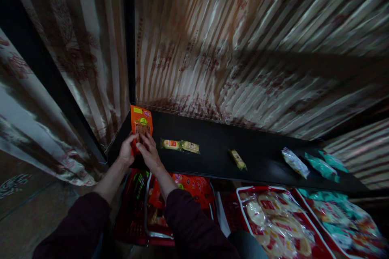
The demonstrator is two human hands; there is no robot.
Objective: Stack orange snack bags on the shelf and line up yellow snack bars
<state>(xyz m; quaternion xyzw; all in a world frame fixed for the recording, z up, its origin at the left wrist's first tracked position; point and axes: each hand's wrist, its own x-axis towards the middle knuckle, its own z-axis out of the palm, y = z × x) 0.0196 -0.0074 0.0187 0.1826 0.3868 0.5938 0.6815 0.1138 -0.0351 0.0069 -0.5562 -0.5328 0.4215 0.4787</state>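
Observation:
An orange snack packet [141,123] with a yellow-green label stands upright at the left end of the black shelf [209,133]. My left hand [127,151] grips its lower left edge, and my right hand [149,154] is closed on its lower right side. The packet's bottom is partly covered by my fingers. Just right of my right hand lie two small wrapped snacks joined end to end, a wrapped snack [170,144] and a second one [190,147].
Farther along the shelf lie a single wrapped snack [237,159], a white-blue packet [295,162] and teal packets [322,166]. Below stand red baskets with orange packets [194,188], wrapped pale food [273,218] and teal bags [349,218]. A patterned curtain [212,48] hangs behind.

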